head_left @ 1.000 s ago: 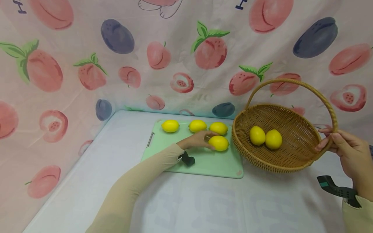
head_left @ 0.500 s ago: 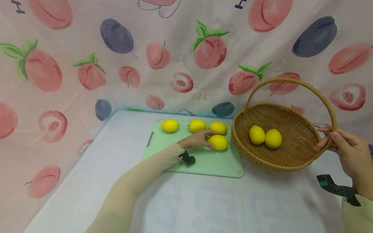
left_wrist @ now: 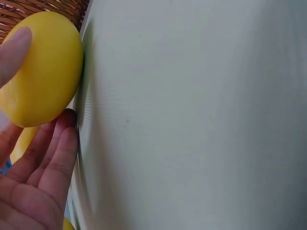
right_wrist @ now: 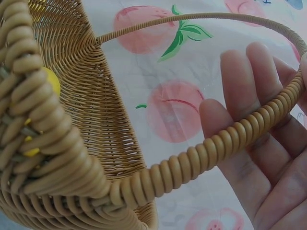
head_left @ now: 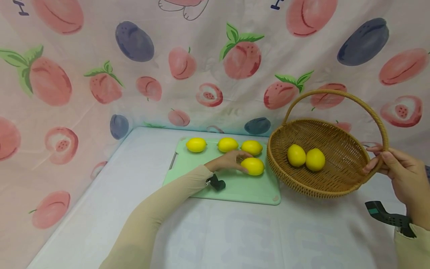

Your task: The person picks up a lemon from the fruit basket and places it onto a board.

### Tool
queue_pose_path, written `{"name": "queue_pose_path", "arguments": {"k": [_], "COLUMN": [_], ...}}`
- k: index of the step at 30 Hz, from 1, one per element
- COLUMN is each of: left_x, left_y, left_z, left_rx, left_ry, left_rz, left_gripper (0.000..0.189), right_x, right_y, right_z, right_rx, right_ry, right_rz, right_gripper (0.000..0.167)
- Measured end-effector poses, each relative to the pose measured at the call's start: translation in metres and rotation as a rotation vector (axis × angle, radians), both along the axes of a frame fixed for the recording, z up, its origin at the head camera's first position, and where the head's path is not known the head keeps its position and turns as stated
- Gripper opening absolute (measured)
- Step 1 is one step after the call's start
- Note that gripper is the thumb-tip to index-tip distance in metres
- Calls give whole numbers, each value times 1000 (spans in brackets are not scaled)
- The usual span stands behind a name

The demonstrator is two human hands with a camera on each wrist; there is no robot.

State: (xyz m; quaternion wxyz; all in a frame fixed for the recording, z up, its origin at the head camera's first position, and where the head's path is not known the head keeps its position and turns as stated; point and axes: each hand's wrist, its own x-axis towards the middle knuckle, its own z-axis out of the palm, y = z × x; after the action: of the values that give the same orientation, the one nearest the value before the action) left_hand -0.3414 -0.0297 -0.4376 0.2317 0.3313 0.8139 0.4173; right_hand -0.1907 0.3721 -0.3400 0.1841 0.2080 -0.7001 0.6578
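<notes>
My left hand (head_left: 230,161) is over the green cutting board (head_left: 221,190), thumb and fingers pinching a yellow lemon (head_left: 253,166) near the board's right side. In the left wrist view the thumb lies across this lemon (left_wrist: 50,72), while the other fingers curve below it, close to the board. At the right, my right hand (head_left: 403,173) grips the handle of a brown wicker basket (head_left: 339,181) near where it meets the rim. The basket tilts with its opening towards me. Inside it, two lemons (head_left: 296,155) lie side by side.
Along the board's far edge lie three more lemons: a left one (head_left: 196,145), a middle one (head_left: 227,145) and a right one (head_left: 252,148). The board rests on a white-covered table (head_left: 228,235). A fruit-printed cloth (head_left: 208,63) hangs behind.
The lemon in my left hand has shifted slightly to the right and towards me. The basket, my right hand and the other lemons stay nearly where they were.
</notes>
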Motion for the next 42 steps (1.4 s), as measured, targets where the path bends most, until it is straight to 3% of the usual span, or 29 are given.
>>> {"name": "queue_pose_path", "arguments": {"k": [12, 19, 24, 30, 42], "left_x": [-1, -1, -6, -13, -23], "left_y": [-1, -6, -10, -12, 11], "left_z": [2, 10, 17, 35, 93], "left_rx": [3, 46, 66, 81, 154], "left_ry": [26, -92, -107, -79, -11], "left_rz": [-36, -16, -32, -36, -98], "left_gripper": [63, 62, 61, 61, 56], "right_x": [1, 1, 0, 0, 2], "right_y": [0, -1, -1, -1, -4], "right_z": [1, 1, 1, 0, 0], "right_rx": [7, 13, 20, 21, 33], "right_ry": [18, 21, 15, 5, 4], "right_rz": [7, 9, -11, -28, -15], "right_gripper": [29, 30, 29, 29, 29]}}
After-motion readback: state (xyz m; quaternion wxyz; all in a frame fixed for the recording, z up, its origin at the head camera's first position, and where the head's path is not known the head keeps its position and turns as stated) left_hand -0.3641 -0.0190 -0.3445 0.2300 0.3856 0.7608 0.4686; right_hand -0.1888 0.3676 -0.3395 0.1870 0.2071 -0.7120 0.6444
